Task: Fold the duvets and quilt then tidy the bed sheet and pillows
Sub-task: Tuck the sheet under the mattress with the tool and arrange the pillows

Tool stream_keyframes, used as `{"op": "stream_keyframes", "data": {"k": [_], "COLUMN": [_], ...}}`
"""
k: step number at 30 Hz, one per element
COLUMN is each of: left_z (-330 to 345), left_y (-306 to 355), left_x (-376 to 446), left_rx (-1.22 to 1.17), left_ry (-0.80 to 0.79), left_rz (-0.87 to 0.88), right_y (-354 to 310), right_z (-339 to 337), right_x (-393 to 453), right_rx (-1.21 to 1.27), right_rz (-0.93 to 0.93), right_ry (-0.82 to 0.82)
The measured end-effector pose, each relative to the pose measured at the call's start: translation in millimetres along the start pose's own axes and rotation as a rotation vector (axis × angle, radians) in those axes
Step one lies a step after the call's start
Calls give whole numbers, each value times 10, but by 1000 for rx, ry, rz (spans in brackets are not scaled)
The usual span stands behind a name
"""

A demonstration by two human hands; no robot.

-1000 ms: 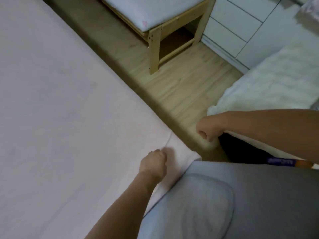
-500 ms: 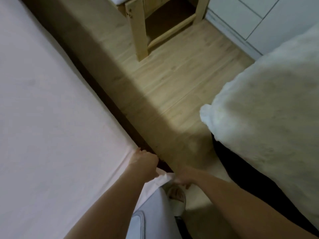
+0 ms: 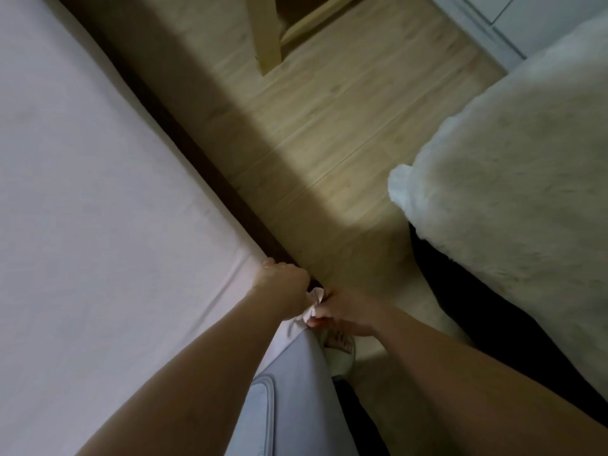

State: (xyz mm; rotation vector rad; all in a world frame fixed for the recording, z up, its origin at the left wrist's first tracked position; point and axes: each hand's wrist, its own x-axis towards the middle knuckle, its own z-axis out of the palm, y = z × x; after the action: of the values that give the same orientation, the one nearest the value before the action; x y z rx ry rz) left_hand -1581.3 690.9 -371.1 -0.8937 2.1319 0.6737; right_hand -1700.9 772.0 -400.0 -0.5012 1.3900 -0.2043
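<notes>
A pale pink bed sheet (image 3: 98, 209) covers the mattress across the left of the view. My left hand (image 3: 283, 284) grips the sheet at the mattress's near edge, fingers curled over it. Just right of it, my right hand (image 3: 345, 311) pinches a bunched bit of the same sheet hanging below the edge. A white fluffy quilt (image 3: 513, 192) lies on a dark surface at the right, apart from both hands.
A strip of wooden floor (image 3: 329, 133) runs between the bed and the quilt. A wooden furniture leg (image 3: 266, 37) stands at the top. White drawers (image 3: 533, 18) are at the top right. My foot in a slipper (image 3: 339, 347) shows below the hands.
The view has tilted down toward the bed's edge. My right hand came down from beside the quilt to the sheet's edge and took hold of it next to my left hand.
</notes>
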Motion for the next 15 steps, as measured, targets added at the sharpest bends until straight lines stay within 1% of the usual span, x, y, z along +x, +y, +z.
{"op": "stream_keyframes", "data": {"k": [2, 3, 4, 6, 8, 11, 14, 15], "left_z": [-3, 1, 7, 26, 38, 35, 41, 35], "left_y": [-6, -8, -10, -25, -53, -102, -138, -141], "left_x": [10, 9, 5, 5, -26, -80, -102, -100], "left_rx": [7, 13, 17, 22, 39, 60, 80, 88], "left_ry": [1, 3, 10, 22, 39, 41, 50, 53], "left_rz": [14, 18, 20, 17, 36, 73, 87, 89], "right_y": [2, 18, 48, 129, 196, 336, 440, 415], "right_z": [1, 17, 19, 54, 77, 55, 91, 123], "right_x": [13, 3, 38, 124, 109, 72, 76, 59], "right_rx": [-24, -70, -107, 4, 105, 175, 326, 326], "right_rz": [35, 50, 40, 50, 37, 12, -2, -16], "right_ry": [-91, -109, -79, -35, -26, -16, -5, -4]}}
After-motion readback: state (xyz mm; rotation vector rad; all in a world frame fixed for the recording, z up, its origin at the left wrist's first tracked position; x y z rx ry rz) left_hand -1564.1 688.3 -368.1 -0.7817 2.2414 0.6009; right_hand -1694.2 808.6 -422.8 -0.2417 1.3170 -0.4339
